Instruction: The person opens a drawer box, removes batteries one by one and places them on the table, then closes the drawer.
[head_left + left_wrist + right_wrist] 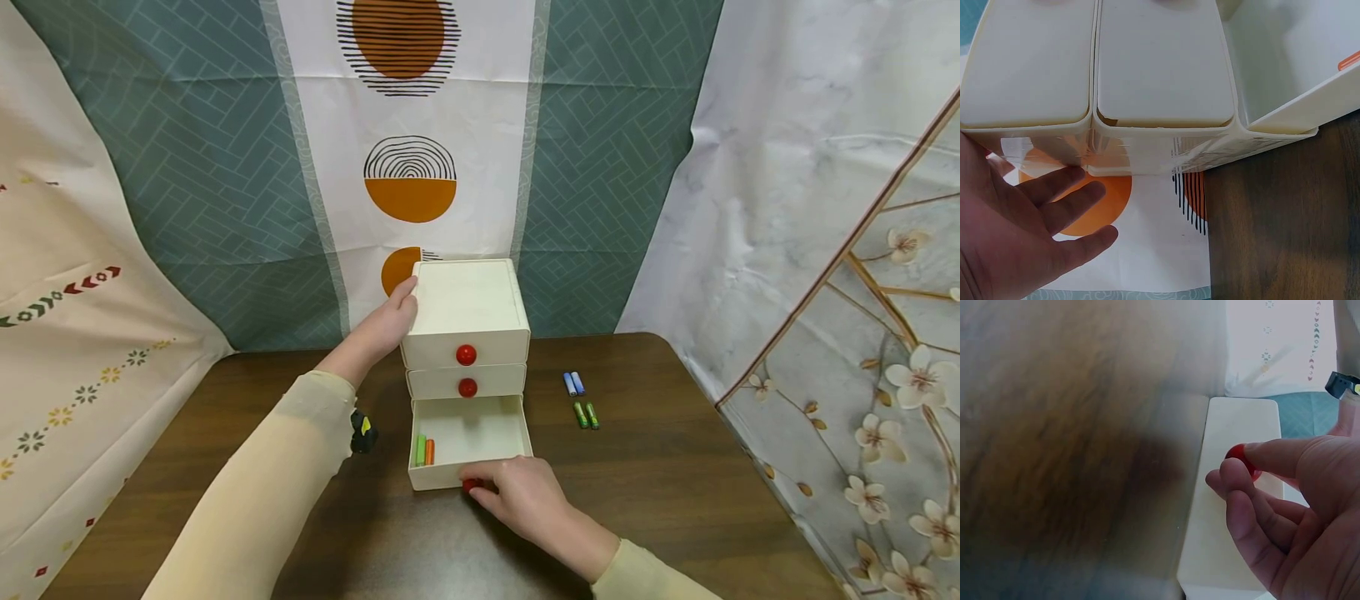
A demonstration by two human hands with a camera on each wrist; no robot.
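A white three-drawer box (468, 296) stands on the table, its bottom drawer (480, 429) pulled out. In that drawer's left part lie a green battery (421, 451) and an orange battery (430, 452), side by side. My right hand (525, 496) pinches the red knob (1244, 457) of the bottom drawer between thumb and fingers. My left hand (392, 321) rests against the upper left side of the box, its fingers fairly straight in the left wrist view. Both upper drawers, each with a red knob, are pushed in.
To the right of the box lie two blue batteries (573, 383) and, nearer me, two green batteries (587, 415) on the brown wooden table (645, 492). A patterned cloth (615, 167) hangs behind the box, with further cloths at the left and right.
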